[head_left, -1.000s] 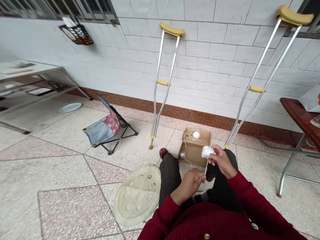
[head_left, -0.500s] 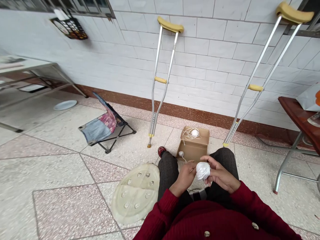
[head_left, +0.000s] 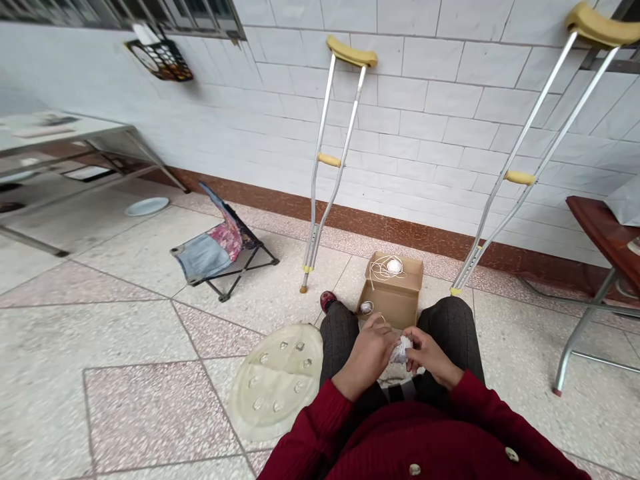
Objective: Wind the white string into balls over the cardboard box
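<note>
Between my knees my right hand (head_left: 429, 357) grips a ball of white string (head_left: 401, 349) with thumb and fingers. My left hand (head_left: 367, 352) is closed at the ball's left side, its fingers curled over the string and hiding part of it. A thin loop of string shows by the left fingertips. Just beyond my hands, an open cardboard box (head_left: 393, 300) lies on the floor. A second white ball (head_left: 395, 267) rests in its far part among loose loops of string. A smaller white bundle (head_left: 367, 307) is in the near left corner.
Two crutches, a left one (head_left: 330, 160) and a right one (head_left: 520, 178), lean on the tiled wall. A folding chair (head_left: 207, 257) and a round pale mat (head_left: 280, 380) are to my left. A red-brown table (head_left: 600, 227) stands at the right.
My left hand has moved over the ball, covering more of it. The ball and right hand have come slightly lower. The view has shifted a little to the left.
</note>
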Available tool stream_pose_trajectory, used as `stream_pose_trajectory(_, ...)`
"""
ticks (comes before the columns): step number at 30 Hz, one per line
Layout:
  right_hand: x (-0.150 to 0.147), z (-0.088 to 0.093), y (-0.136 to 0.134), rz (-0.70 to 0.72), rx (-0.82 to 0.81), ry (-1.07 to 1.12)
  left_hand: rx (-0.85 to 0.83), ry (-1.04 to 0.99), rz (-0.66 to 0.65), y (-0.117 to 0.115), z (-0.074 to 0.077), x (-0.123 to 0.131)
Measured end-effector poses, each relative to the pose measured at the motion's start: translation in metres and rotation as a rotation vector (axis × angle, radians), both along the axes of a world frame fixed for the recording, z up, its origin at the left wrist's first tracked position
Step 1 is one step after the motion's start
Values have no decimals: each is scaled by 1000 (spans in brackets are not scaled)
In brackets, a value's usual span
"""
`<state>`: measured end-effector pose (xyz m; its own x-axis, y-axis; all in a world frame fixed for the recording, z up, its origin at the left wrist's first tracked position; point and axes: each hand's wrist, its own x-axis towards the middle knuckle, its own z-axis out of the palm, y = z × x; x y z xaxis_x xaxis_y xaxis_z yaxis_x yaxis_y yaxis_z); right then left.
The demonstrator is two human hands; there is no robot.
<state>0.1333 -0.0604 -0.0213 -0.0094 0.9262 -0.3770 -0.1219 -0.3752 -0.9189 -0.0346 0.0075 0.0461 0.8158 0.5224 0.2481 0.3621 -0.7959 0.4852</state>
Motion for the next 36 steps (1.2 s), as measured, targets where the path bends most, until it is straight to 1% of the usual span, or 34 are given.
stream_pose_trajectory(3, 1, 18, -9, 67, -82, 98, 23, -17, -4, 10, -1, 1)
stream_pose_trajectory(6, 7, 41, -15, 107, -110, 211, -57, -83, -33, 16, -7, 0)
stream_pose_trajectory(9, 12, 62, -19, 137, -76, 335, -158, -138, -5, 17, -18, -3)
stream_pose_trajectory(11, 14, 73, -17, 121, -32, 375, -223, -149, 27, 12, -28, -3)
stream_pose_trajectory(13, 16, 79, -9, 38, 16, 358, -288, -138, 34, 2, -38, -1)
stream_pose_trajectory(15, 20, 76, 3, -102, 71, 288, -333, -91, 0, -11, -46, 4)
stream_pose_trajectory(17, 25, 62, 16, -244, 137, 142, -331, -26, -47, -23, -46, 9)
stream_pose_trajectory(18, 27, 51, 20, -279, 163, 49, -305, -1, -60, -27, -43, 11)
stream_pose_trajectory(19, 28, 40, 21, -279, 176, -40, -264, 11, -58, -29, -39, 11)
stream_pose_trajectory(21, 27, 17, 19, -200, 162, -144, -154, 9, -3, -28, -27, 9)
stream_pose_trajectory(23, 21, 0, 9, -92, 116, -118, -48, -10, 68, -22, -16, 5)
stream_pose_trajectory(25, 13, -5, -3, -17, 74, -48, 7, -24, 97, -14, -9, 0)
stream_pose_trajectory(26, 9, -3, -8, 23, 56, -17, 9, -29, 94, -11, -7, -3)
stream_pose_trajectory(28, 4, 10, -15, 122, 16, 43, -44, -53, 72, -6, -7, -6)
stream_pose_trajectory(30, 3, 29, -19, 221, -14, 126, -157, -104, 53, -1, -11, -8)
stream_pose_trajectory(32, 5, 49, -19, 265, -22, 218, -266, -162, 63, 2, -17, -8)
stream_pose_trajectory(34, 9, 64, -14, 224, 5, 286, -327, -177, 88, 3, -24, -7)
stream_pose_trajectory(36, 13, 71, -5, 105, 62, 308, -352, -137, 101, -1, -30, -4)
